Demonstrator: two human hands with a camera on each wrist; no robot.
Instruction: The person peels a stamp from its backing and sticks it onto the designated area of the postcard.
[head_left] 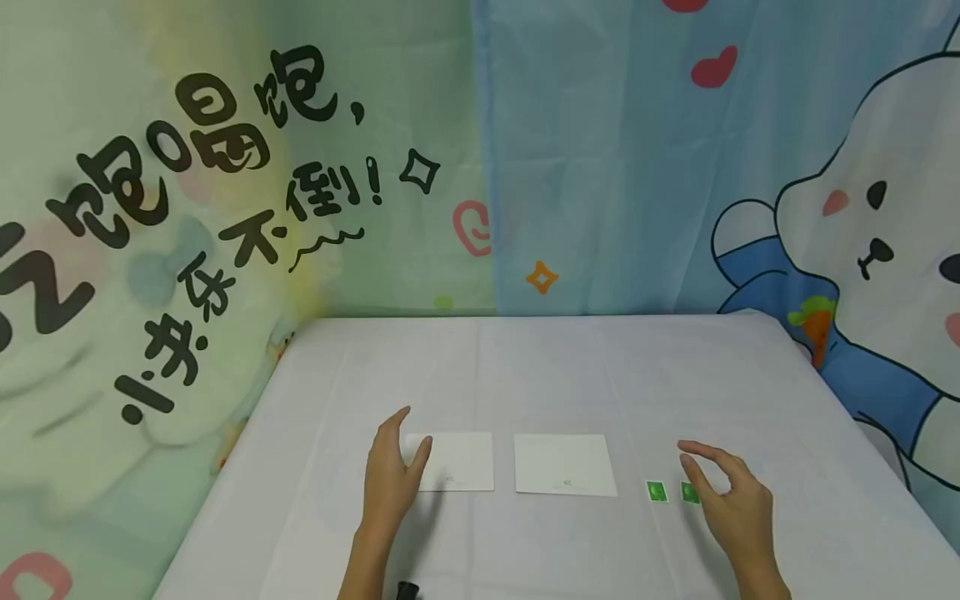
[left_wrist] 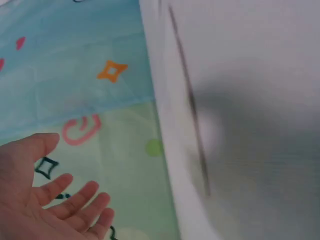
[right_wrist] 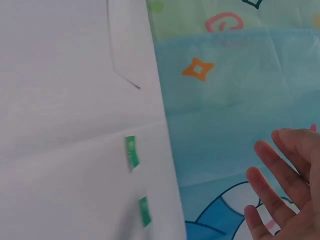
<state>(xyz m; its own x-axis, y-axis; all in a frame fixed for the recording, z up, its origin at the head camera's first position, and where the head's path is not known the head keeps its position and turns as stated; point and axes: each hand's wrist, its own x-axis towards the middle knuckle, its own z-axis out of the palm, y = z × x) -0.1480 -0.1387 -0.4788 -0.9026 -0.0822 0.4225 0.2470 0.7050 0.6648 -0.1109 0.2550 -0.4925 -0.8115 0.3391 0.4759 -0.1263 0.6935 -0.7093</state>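
Left hand (head_left: 390, 483), loosely spread, holds nothing, 2 cards (head_left: 566, 462) at its 3 o'clock. Right hand (head_left: 738, 507), loosely curved and empty, has 2 green squares (head_left: 657, 492) at 9 o'clock, unlifted on the desk (head_left: 480, 375), off the cards.

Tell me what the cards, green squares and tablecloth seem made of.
Cards: probably stiff matte paperboard; they lie flat with straight, crisp edges. Green squares: perhaps printed paper or stickers, given their white borders; too small to judge gloss. Tablecloth: likely thin matte fabric, showing soft fold lines.
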